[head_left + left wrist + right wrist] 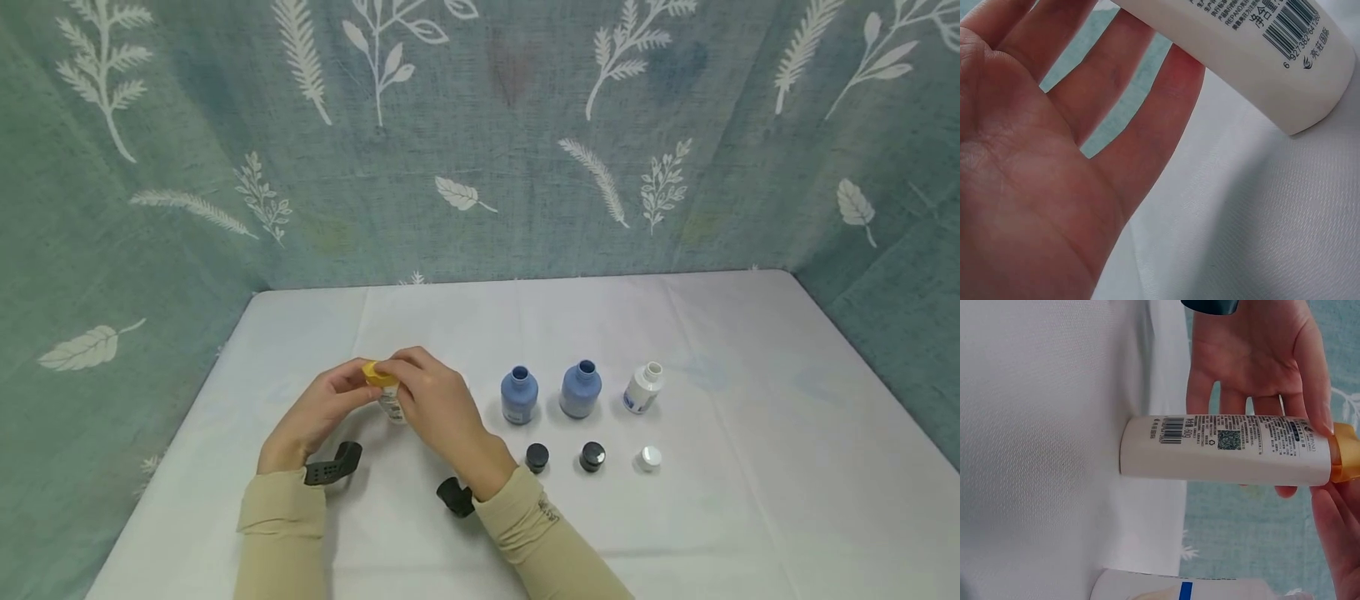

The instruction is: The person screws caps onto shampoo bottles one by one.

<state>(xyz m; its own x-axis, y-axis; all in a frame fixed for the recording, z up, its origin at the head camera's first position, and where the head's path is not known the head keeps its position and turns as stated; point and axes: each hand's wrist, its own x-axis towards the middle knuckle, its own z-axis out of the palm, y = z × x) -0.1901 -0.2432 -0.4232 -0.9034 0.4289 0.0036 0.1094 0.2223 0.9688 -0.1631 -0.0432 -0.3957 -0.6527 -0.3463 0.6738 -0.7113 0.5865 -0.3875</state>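
My left hand grips a white plastic bottle near its top, with the thumb on the printed side and the fingers behind it. The bottle stands with its base at the white cloth, its barcode showing in the left wrist view. On its top is a yellow flip-style cap, which my right hand pinches from the right. In the head view the right hand covers part of the bottle. The right fingertips show at the cap's edge in the right wrist view.
Right of the hands stand two blue bottles and a small white bottle, all uncapped. Before them lie two black caps and a white cap. Another white bottle with a blue stripe stands nearby.
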